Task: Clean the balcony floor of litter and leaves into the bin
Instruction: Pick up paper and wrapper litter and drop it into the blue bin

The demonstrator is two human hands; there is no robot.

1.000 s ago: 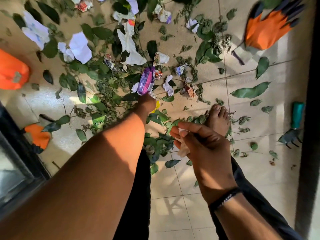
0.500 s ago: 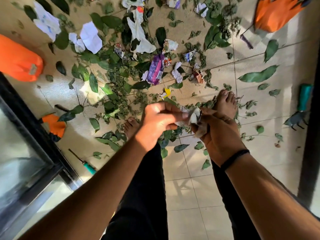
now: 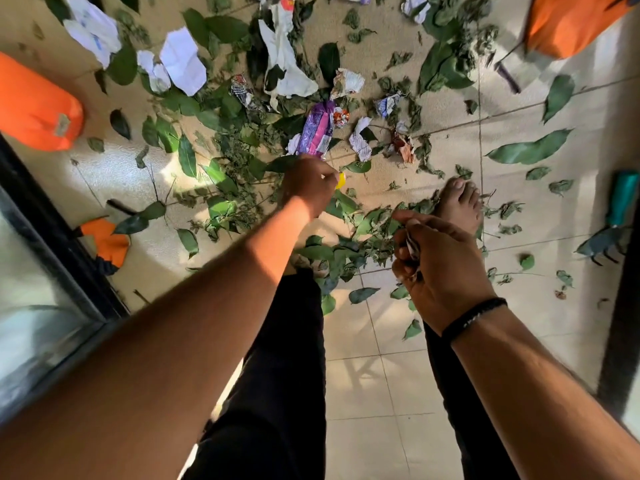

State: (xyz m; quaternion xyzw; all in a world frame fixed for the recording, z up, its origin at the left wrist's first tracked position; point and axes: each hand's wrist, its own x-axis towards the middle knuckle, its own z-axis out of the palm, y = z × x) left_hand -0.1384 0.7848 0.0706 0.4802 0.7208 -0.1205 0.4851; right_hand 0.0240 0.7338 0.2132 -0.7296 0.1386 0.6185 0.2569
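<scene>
Green leaves (image 3: 528, 151) and torn white paper (image 3: 183, 60) lie scattered over the beige tiled floor (image 3: 363, 375). A purple wrapper (image 3: 317, 131) lies in the middle of the litter. My left hand (image 3: 310, 187) reaches down just below it, fingers curled, pinching a small yellow scrap (image 3: 341, 180). My right hand (image 3: 445, 261) hovers above my right foot (image 3: 459, 202) and grips crumpled paper scraps (image 3: 412, 249).
An orange bag-like object (image 3: 38, 105) lies at the left and another orange object (image 3: 568, 22) at the top right. An orange glove (image 3: 109, 240) lies by the dark door frame (image 3: 59, 233). A teal-handled hand rake (image 3: 616, 216) rests near the right wall.
My hands met half a second ago, the left passing paper scraps to the right. My left hand has since reached back down to the litter; the right hand keeps the scraps.
</scene>
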